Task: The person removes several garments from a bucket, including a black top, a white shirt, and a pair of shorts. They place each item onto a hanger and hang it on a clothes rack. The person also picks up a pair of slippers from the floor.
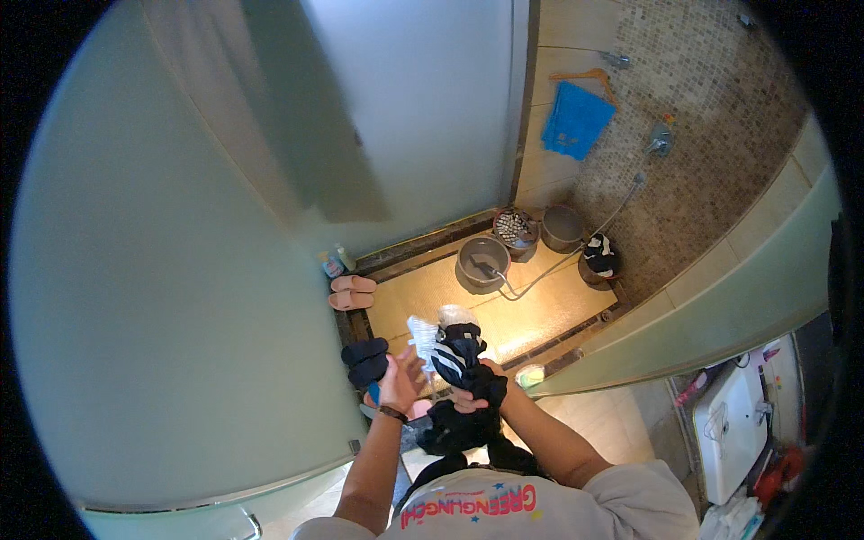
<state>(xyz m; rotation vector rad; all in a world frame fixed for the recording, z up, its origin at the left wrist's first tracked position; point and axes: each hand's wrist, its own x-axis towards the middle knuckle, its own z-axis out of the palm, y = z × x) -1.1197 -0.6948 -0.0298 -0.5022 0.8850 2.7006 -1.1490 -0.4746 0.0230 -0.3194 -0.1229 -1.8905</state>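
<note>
My right hand (472,399) grips a bunched black garment with white stripes (459,354). The cloth hangs over the fingers. Beside it on the left, my left hand (402,383) has its fingers spread and holds nothing; a dark band circles that wrist. White ribbed material (423,335) shows between the hands, just past the striped cloth; I cannot tell whether it belongs to the garment. More black fabric (459,428) lies below the right hand, in front of my body. Past the hands, a grey bucket (484,246) stands on the lit shower floor (412,290) with a hand shower (487,270) in it.
A bucket of striped cloth (516,229), another bucket (562,228) and one with black-and-white clothes (599,256) line the wall. The shower hose (540,283) crosses the floor. Pink slippers (352,293) and dark slippers (364,361) sit left. Frosted glass (169,304) flanks me; a washbasin (729,432) is right.
</note>
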